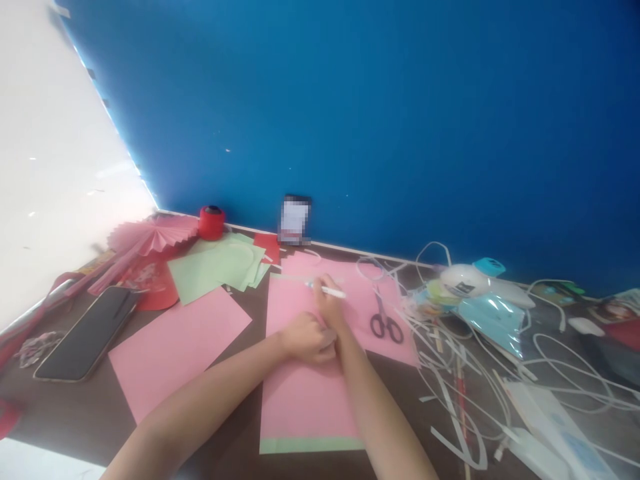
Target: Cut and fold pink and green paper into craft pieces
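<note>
A pink sheet of paper (313,407) with green strips along its top and bottom edges lies in front of me. My right hand (327,307) rests on its upper part, fingers pinched around a white pen (334,291) whose bluish tip points left. Curled into a fist, my left hand (306,339) sits on the same sheet against my right wrist; nothing shows in it. Scissors (386,325) with dark handles lie to the right, on another pink sheet (357,333).
To the left are a loose pink sheet (180,347), green papers (215,267), a phone (87,333), a pink paper fan (155,233) and a red round object (212,223). White cables (450,380) tangle at right. A blue wall (350,120) bounds the back.
</note>
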`<state>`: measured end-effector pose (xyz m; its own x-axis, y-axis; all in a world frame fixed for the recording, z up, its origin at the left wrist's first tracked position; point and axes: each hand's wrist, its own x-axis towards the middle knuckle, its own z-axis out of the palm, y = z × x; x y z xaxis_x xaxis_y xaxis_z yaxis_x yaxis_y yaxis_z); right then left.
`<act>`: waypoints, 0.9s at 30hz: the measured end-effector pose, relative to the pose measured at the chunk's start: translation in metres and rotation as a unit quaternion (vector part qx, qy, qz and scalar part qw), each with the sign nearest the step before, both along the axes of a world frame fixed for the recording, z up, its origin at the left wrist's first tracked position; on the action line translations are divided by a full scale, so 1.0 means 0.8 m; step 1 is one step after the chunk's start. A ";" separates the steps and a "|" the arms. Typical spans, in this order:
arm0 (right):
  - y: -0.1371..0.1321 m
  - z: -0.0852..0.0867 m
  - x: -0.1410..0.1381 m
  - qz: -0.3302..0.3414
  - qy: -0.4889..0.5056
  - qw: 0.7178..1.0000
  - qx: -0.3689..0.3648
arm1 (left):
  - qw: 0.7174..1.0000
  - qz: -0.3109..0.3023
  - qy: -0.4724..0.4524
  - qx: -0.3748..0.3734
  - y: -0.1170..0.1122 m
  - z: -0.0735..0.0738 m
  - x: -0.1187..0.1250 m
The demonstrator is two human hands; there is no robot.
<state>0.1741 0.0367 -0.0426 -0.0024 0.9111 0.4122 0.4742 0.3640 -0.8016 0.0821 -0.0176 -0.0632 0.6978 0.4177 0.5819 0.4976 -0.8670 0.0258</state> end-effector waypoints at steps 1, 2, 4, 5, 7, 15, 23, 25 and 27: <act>0.000 0.000 0.000 0.005 0.001 1.000 -0.002 | 1.000 0.002 0.001 -0.001 0.000 0.001 0.000; 0.000 -0.001 0.000 0.011 0.001 1.000 -0.007 | 1.000 0.002 0.002 -0.004 0.000 0.001 0.000; 0.001 -0.003 -0.001 0.021 -0.009 0.999 -0.023 | 1.000 -0.001 0.005 -0.008 -0.001 0.002 0.000; 0.001 -0.004 -0.001 0.024 -0.017 0.999 -0.031 | 1.000 -0.004 0.007 -0.010 -0.001 0.003 0.000; 0.000 -0.004 -0.002 0.026 -0.029 0.998 -0.041 | 1.000 -0.010 0.006 -0.012 0.000 0.003 0.000; -0.004 0.006 -0.004 0.025 0.014 0.999 -0.028 | 1.000 -0.009 0.010 -0.011 0.000 0.003 0.000; 0.000 0.005 -0.007 0.071 -0.009 0.995 -0.076 | 0.999 -0.016 -0.002 -0.028 0.000 0.008 -0.001; -0.002 0.007 -0.006 0.070 0.000 0.996 -0.061 | 0.999 -0.016 0.004 -0.029 0.000 0.009 -0.002; -0.003 0.009 -0.006 0.068 0.003 0.996 -0.055 | 0.999 -0.017 0.011 -0.029 0.000 0.008 -0.002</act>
<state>0.1694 0.0340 -0.0354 -0.1276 0.9421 0.3100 0.4212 0.3344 -0.8430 0.0808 -0.0175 -0.0566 0.7247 0.4252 0.5422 0.4680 -0.8813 0.0657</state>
